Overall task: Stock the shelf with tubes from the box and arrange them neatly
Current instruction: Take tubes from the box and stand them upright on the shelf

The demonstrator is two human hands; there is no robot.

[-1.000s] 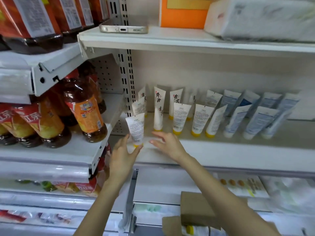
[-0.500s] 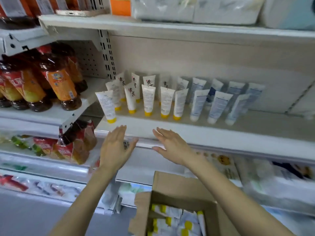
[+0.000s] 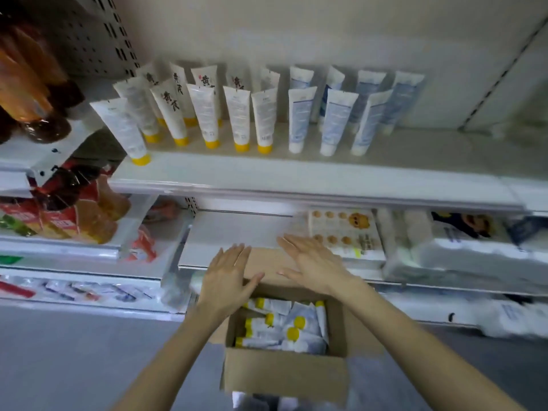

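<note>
An open cardboard box [image 3: 284, 378] stands on the floor below me, holding several white tubes with yellow caps [image 3: 275, 327] lying flat. My left hand [image 3: 228, 280] hovers over the box's far left corner, fingers spread and empty. My right hand [image 3: 311, 265] is over the box's far flap, also spread and empty. On the white shelf [image 3: 296, 173] above, several yellow-capped tubes [image 3: 207, 114] stand cap-down in two rows at the left. The front-left tube [image 3: 124, 132] stands forward of the rest. Blue-and-white tubes [image 3: 335, 120] stand to their right.
Bottles of brown drink [image 3: 32, 93] fill the neighbouring shelf at the left. Below the tube shelf lie a white board [image 3: 237, 235], a pack printed with biscuits [image 3: 344, 229] and white plastic-wrapped packs [image 3: 474, 256]. Grey floor [image 3: 74, 351] lies around the box.
Both hands have dropped from the shelf's front edge, leaving the front-left tube standing there, down to just over the box. The view has tilted down, so the box is in full sight.
</note>
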